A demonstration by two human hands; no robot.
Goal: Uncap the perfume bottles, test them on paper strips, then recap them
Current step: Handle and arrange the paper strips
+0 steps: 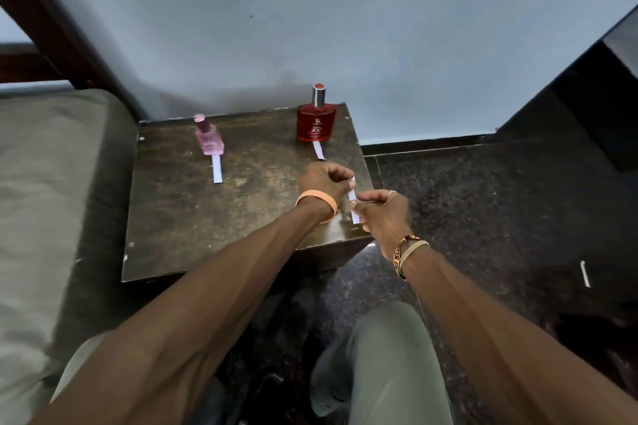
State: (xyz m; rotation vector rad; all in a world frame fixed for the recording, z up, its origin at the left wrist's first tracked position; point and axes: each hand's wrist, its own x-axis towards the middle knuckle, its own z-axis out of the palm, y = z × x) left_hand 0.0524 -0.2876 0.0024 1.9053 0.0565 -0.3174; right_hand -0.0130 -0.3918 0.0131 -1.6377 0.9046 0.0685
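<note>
White paper strip [352,196] pinched between left hand [324,183] and right hand [383,214].

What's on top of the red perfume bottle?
A silver cap with a red top sits on the red perfume bottle. Whatever is under the cap is hidden.

From table [193,217] centre: pink perfume bottle [209,138] at 11, red perfume bottle [316,124] at 1, open lane between them; wall [379,45] blocks 12, sofa cushion [51,166] blocks 9.
</note>
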